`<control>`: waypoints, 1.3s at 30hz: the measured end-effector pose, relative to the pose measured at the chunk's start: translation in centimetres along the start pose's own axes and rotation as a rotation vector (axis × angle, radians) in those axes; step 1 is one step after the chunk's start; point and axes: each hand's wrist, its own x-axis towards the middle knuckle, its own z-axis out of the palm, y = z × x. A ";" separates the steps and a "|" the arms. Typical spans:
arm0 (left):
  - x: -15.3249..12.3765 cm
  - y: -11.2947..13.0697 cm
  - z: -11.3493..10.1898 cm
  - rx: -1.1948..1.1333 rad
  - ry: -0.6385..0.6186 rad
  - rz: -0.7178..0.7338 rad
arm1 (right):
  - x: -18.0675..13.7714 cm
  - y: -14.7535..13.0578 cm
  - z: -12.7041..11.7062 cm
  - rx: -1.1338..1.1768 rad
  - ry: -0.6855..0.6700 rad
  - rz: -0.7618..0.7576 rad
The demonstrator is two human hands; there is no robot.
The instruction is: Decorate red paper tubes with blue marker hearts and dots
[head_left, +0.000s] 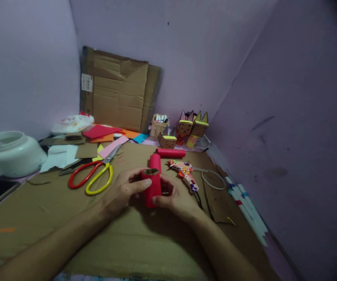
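Between both hands is a short red paper-covered cardboard tube [153, 190], its rough brown opening tilted up toward me. My left hand [129, 188] grips its upper left side, the thumb laid across the front near the rim. On the right, my right hand [172, 195] curls its fingers behind the tube, with the thumb at its lower edge. Just behind stands or lies another red tube [155, 162], partly hidden by the held one. Farther back a third red roll [171, 153] lies sideways. Scissors [98, 171] with red and yellow handles lie left of my left hand.
A patterned glue gun [184, 173] with a cable lies to the right. White markers [247, 207] line the right edge. Coloured paper [104, 132], a cardboard sheet [118, 89], a marker holder [159, 127] and cardboard animal figures [193, 128] are at the back. A white pot [13, 154] stands left.
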 end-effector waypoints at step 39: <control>-0.8 0.8 -0.1 0.234 0.179 0.106 | -0.9 -0.4 0.9 -0.313 -0.011 -0.162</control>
